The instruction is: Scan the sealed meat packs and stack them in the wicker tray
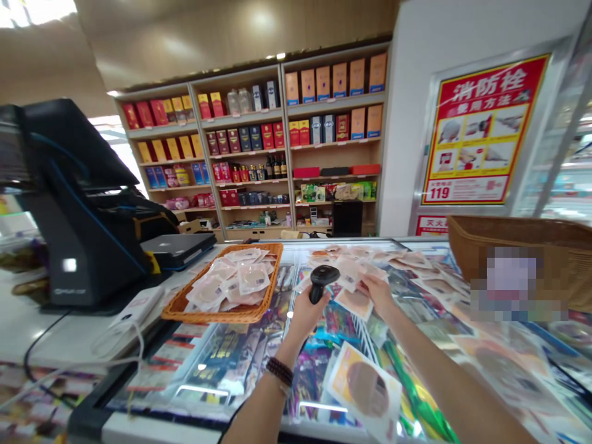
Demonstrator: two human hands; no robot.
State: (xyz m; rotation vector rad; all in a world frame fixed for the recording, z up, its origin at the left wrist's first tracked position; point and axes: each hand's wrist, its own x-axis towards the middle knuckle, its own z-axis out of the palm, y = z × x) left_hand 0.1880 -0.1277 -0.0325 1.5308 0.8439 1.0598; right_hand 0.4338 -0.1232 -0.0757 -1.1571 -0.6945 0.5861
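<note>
While the left hand [305, 312] grips a black plastic scanner [324, 274], the right hand [378, 295] pinches a flat, see-through packet [350, 272]. Left of both sits an orange woven basket [208, 317].

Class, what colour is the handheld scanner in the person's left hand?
The scanner is black, seen best in the head view.

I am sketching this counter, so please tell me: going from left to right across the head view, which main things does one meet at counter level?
Black terminal → orange basket → left hand holding a black scanner → right hand → brown basket.
</note>
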